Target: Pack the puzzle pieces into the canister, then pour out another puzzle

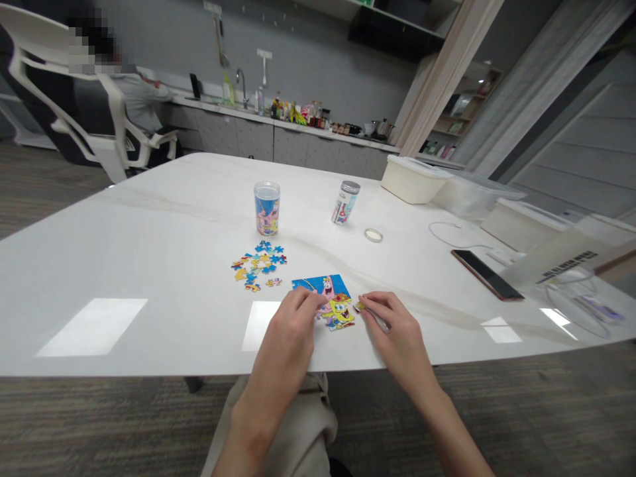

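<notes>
A partly joined jigsaw puzzle (325, 285) with cartoon figures on a blue ground lies flat near the table's front edge. My left hand (291, 324) is closed at its left side, thumb over the joined pieces, and covers the lower left part. Just off the puzzle's right edge, my right hand (392, 324) pinches a small puzzle piece (358, 307) between thumb and fingers. Loose puzzle pieces (261, 262) lie in a pile to the left, several of them blue or yellow. Behind the pile stands a clear jar (267, 209) with a matching cartoon picture.
A second jar (346, 203) with a grey lid stands farther back, near a round lid (373, 235). At right are a phone (485, 274), a white cable (457, 228) and storage boxes (415, 179). A person sits in a white-framed chair (116, 126) beyond the table.
</notes>
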Demonstrator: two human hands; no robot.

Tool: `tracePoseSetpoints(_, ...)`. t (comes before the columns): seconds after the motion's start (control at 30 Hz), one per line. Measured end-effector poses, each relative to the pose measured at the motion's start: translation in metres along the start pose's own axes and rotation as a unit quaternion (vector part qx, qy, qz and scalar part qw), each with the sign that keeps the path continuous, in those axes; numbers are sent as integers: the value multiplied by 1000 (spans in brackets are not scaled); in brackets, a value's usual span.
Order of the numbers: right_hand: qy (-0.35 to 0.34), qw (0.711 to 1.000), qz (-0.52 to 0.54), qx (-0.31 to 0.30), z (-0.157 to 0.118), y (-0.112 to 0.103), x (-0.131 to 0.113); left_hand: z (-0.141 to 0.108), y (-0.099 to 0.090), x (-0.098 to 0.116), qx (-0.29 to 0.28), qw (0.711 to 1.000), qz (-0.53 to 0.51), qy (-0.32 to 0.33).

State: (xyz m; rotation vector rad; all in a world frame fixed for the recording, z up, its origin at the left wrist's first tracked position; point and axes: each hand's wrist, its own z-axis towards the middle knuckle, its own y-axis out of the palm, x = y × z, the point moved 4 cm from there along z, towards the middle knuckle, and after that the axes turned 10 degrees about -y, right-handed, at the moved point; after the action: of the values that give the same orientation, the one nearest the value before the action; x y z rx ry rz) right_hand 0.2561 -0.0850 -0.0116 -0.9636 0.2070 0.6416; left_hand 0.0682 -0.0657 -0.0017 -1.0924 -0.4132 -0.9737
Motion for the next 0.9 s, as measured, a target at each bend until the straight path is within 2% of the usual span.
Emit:
tracePoseSetpoints(0.17, 37, 998, 28, 52, 0, -6, 0, 1, 0, 1, -17, 999, 36, -15)
tracePoseSetpoints(0.27, 55, 995, 49, 61, 0, -9, 1, 1, 2, 10, -23, 998, 57, 5)
tracePoseSetpoints(0.37, 70, 992, 101, 41, 1, -9, 0, 1, 7, 24, -6, 998, 58, 23)
tracePoseSetpoints(0.43, 89, 985, 144, 20, 1, -8, 0, 2, 15, 30, -15, 998, 63, 21)
tracePoseSetpoints(0.63, 144, 972, 187, 8, 3, -9, 1, 4, 31, 28, -47, 996, 72, 2)
tracePoseSetpoints(0.8, 172, 964, 196, 51, 2, -8, 9, 4, 26, 23, -14, 999, 30, -19)
tracePoseSetpoints(0.9, 171, 963, 200, 54, 2, -7, 11, 5, 11, 17, 20, 999, 24, -44)
